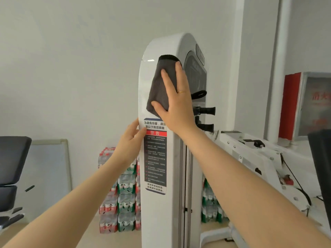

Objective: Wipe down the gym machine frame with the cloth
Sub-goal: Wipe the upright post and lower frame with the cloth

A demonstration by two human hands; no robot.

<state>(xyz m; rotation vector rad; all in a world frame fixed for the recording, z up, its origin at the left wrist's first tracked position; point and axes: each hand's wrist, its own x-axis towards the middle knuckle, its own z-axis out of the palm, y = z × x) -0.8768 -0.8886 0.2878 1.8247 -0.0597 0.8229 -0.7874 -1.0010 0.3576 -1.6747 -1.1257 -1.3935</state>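
A tall white gym machine frame (155,208) with a rounded top stands in front of me, with a dark warning label (155,158) on its front face. My right hand (176,102) lies flat with spread fingers on a dark grey cloth (158,81), pressing it against the upper front of the frame above the label. My left hand (130,140) rests against the frame's left edge beside the top of the label, fingers touching it and holding nothing.
Stacked packs of water bottles (120,194) stand on the floor behind the frame. A black padded bench (12,169) and a whiteboard (48,172) are at left. White machine arms and black handles (206,119) extend to the right; a red cabinet (290,104) hangs on the wall.
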